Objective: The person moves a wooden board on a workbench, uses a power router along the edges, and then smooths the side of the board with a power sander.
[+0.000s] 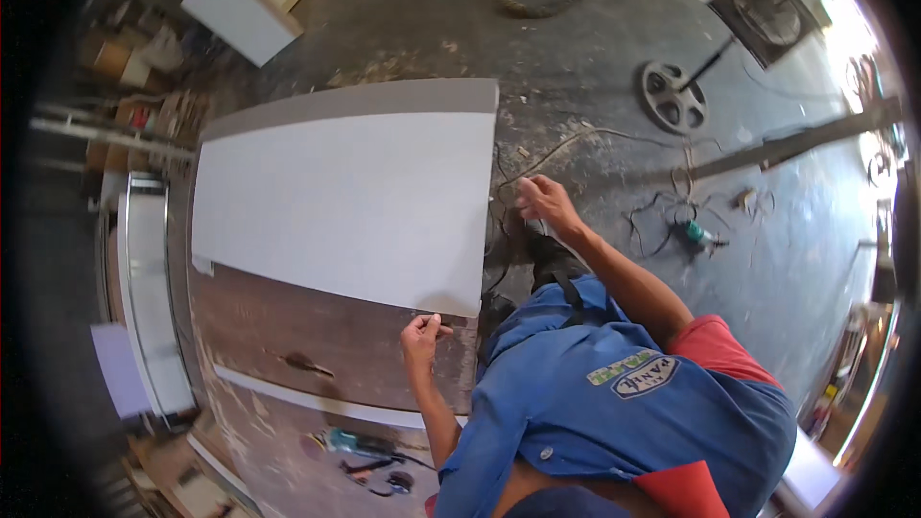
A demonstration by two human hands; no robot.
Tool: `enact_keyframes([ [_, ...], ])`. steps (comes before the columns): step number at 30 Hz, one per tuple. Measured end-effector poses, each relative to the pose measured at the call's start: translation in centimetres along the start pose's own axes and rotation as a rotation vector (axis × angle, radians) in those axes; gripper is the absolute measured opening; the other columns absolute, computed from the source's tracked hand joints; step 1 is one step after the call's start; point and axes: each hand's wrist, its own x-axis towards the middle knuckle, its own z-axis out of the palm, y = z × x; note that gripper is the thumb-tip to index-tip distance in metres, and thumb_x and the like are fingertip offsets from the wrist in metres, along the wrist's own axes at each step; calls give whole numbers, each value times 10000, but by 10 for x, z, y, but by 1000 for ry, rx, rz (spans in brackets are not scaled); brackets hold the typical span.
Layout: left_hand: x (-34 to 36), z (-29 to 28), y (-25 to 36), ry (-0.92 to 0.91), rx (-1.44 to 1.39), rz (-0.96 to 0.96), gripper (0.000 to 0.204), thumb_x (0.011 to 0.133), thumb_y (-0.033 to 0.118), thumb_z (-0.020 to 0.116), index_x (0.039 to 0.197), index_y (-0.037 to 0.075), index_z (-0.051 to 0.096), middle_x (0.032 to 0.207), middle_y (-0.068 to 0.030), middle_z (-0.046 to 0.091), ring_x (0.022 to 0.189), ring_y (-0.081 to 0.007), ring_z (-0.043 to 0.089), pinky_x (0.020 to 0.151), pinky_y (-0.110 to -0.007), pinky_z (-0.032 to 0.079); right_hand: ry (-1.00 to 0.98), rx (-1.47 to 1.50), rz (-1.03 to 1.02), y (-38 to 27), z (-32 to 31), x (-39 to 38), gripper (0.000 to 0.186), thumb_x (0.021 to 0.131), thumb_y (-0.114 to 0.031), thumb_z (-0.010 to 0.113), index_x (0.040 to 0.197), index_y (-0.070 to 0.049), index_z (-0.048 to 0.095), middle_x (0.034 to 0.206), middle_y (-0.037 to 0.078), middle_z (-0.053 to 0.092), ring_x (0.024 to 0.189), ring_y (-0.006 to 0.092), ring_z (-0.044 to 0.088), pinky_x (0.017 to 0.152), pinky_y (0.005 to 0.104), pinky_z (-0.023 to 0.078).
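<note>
A large white panel (345, 192) with a grey edge lies on a brown worktable (288, 312) to my left. Beside the panel's near right corner is my left hand (420, 338), its thumb and fingers curled together over the brown tabletop. What it may pinch is too small to make out. My right hand (547, 201) is raised past the panel's right edge, above the floor, with its fingertips drawn together. Anything between those fingertips cannot be made out. A gap separates the right hand from the panel.
A green power tool (345, 441) and black-handled tools (384, 475) lie on the near worktable. On the floor at right are a green corded tool (698, 232), tangled cables (662, 206) and a pedestal fan's round base (673, 98). A white box (240, 14) stands at far left.
</note>
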Motion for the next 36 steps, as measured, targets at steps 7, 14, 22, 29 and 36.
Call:
enact_keyframes([
  [7,23,-7,47,13,237,452,253,969,196,686,1052,-43,682,855,-105,742,843,-164,711,750,-294,542,439,-1046,-42,133,-155,-193,388,963,-386,624,945,1,645,932,249,696,932,484,648,812,545,505],
  [14,47,112,53,10,803,903,738,838,312,771,1487,100,490,1565,-177,429,1464,-374,378,1192,-531,302,591,-944,435,403,-268,-430,445,879,-385,644,873,52,728,969,315,701,935,491,684,762,553,527],
  [22,49,126,45,345,1251,880,990,774,279,777,1627,172,286,1702,-127,214,1564,-402,166,1244,-591,165,517,-500,804,453,-263,-503,416,907,-368,620,913,35,724,1003,300,706,967,473,684,813,557,521],
  [29,77,147,32,544,1246,841,1014,748,287,842,1605,146,318,1666,-168,282,1538,-404,236,1243,-557,188,718,-504,489,433,-370,-460,396,920,-355,603,954,23,719,1039,286,707,1005,464,677,854,551,522],
  [36,74,188,13,732,1395,460,1080,741,376,847,1619,133,267,1674,-182,246,1527,-424,252,1173,-630,289,1051,-559,292,358,-529,-410,254,926,-245,626,938,-1,695,736,125,706,649,249,698,624,389,547],
])
